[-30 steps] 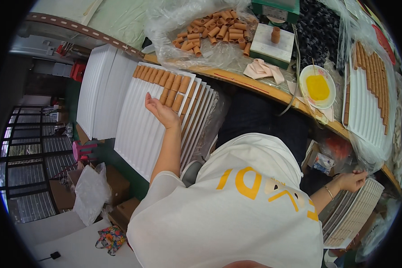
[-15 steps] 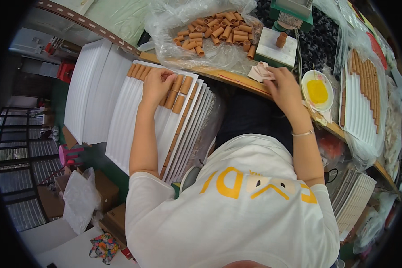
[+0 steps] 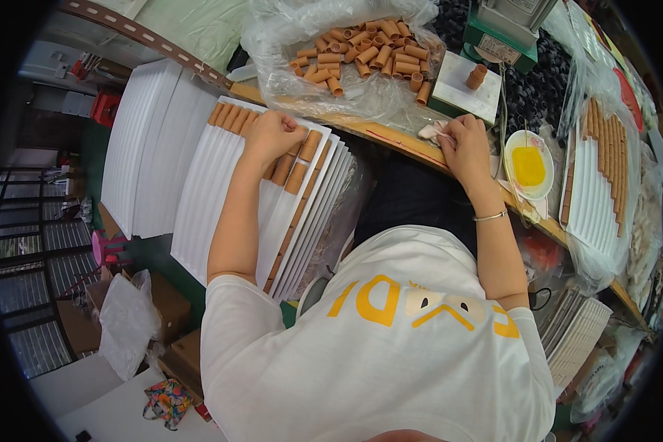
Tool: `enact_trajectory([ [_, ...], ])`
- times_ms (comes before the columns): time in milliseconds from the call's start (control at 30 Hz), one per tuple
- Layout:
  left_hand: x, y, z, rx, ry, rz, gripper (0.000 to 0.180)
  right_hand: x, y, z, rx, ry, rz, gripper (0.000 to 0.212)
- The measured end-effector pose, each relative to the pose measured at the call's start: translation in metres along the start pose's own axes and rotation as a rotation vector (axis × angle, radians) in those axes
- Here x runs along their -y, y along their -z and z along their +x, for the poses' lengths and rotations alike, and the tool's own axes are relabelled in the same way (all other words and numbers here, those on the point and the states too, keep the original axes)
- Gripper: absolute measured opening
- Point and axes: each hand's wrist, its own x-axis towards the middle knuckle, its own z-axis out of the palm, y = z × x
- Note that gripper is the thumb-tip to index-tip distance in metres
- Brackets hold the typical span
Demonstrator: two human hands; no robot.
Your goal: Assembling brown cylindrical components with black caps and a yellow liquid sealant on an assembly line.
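My left hand (image 3: 271, 138) is closed over the far end of a white ridged tray (image 3: 217, 180), its fingertips pinched beside short brown tubes. What lies between those fingertips is hidden. More brown tubes (image 3: 232, 118) line the tray's far edge to the left of the hand, and others (image 3: 296, 177) lie in the grooves to its right. At the bench edge my right hand (image 3: 465, 151) pinches a crumpled pale cloth (image 3: 432, 132). Just beyond it, a brown tubular piece (image 3: 476, 76) stands upright on the white plate (image 3: 462, 96) of a green press (image 3: 497, 48).
A heap of loose brown tubes (image 3: 376, 51) lies on clear plastic upon the bench. To the right are a white dish of yellow liquid (image 3: 529, 166) and another ridged tray with brown tubes (image 3: 604, 155). White ridged sheets (image 3: 144, 147) stand at far left.
My left hand has shifted slightly right along the tray. My right hand has turned and drawn its fingers together on the cloth, which looks more bunched. The view has shifted slightly.
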Motion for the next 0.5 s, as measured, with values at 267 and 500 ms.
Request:
enact_trajectory([
  [267,0.008,0.006,-0.028,-0.089,0.011,-0.805,0.026,-0.01,-0.006,-0.017,-0.28,-0.387,0.881,0.015],
  [500,-0.087,-0.052,-0.038,0.001,-0.096,-1.212,0.021,0.042,0.02,-0.018,-0.324,-0.259,1.021,0.012],
])
